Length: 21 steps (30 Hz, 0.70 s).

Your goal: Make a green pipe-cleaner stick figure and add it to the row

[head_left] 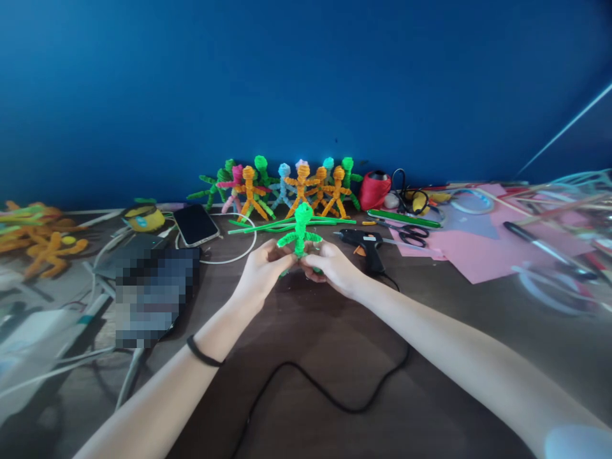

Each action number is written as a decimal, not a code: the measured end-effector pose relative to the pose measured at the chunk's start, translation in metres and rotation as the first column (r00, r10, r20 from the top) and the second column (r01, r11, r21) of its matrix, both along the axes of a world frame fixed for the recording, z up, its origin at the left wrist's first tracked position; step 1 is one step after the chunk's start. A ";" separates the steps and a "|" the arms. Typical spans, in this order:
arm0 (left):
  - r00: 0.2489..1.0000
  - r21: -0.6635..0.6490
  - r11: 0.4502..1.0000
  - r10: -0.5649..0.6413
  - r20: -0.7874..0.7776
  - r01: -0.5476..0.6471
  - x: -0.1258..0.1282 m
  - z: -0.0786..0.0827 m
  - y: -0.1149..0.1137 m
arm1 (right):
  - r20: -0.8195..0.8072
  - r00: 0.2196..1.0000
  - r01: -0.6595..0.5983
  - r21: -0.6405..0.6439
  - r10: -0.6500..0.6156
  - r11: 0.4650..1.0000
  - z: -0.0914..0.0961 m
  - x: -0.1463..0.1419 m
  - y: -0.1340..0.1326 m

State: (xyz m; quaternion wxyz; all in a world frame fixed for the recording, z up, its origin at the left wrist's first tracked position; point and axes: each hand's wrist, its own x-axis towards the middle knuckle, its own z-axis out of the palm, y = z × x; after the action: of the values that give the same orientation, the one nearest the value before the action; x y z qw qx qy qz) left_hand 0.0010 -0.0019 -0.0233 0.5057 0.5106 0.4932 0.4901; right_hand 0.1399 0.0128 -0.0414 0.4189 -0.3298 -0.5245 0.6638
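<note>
A green pipe-cleaner figure (301,231) stands upright between my two hands over the dark wooden table (335,357). My left hand (262,266) pinches its lower part from the left. From the right, my right hand (331,266) grips the same lower part with closed fingers. The figure's head and arms stick up above my fingers; its legs are hidden by them. A black band sits on my left wrist.
A row of several finished pipe-cleaner figures (287,186) stands against the blue wall. Green pipe cleaners (268,225) lie behind my hands. A black glue gun (366,245) with its cord, scissors (408,233), a phone (195,224), a red spool (375,189) and pink paper (478,252) lie around.
</note>
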 end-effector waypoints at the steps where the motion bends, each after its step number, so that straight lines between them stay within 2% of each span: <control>1: 1.000 0.006 1.000 -0.004 -0.005 0.004 0.000 0.000 0.000 | 0.018 1.000 0.014 0.006 -0.014 1.000 0.001 0.000 -0.001; 4: 0.999 0.027 0.999 -0.015 -0.040 0.017 0.000 0.000 0.000 | 0.059 0.998 0.033 0.031 -0.035 0.999 0.002 0.000 -0.002; 7: 0.999 0.022 0.999 -0.031 -0.029 0.031 -0.001 0.002 0.000 | 0.002 0.999 -0.036 0.025 0.036 0.999 0.002 0.002 0.001; 10: 0.992 -0.027 0.996 -0.080 0.098 0.083 -0.004 0.005 0.001 | -0.170 0.973 -0.168 -0.037 0.159 0.985 0.000 0.007 0.006; 12: 0.974 -0.067 0.989 -0.118 0.195 0.133 -0.006 0.005 0.002 | -0.228 0.955 -0.207 -0.066 0.187 0.976 -0.002 0.010 0.009; 14: 0.956 -0.108 0.981 -0.130 0.262 0.163 -0.009 0.005 0.004 | -0.221 0.958 -0.202 -0.064 0.183 0.977 -0.004 0.012 0.010; 21: 0.902 -0.286 0.942 -0.036 0.431 0.175 -0.009 0.006 0.004 | -0.209 0.970 -0.117 0.048 0.125 0.992 -0.007 0.011 0.008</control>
State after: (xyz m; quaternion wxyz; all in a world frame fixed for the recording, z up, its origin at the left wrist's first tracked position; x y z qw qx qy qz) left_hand -0.0078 0.0024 -0.0173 0.7014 0.3314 0.4167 0.4738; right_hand 0.1508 0.0209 -0.0480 0.4368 -0.2174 -0.5079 0.7099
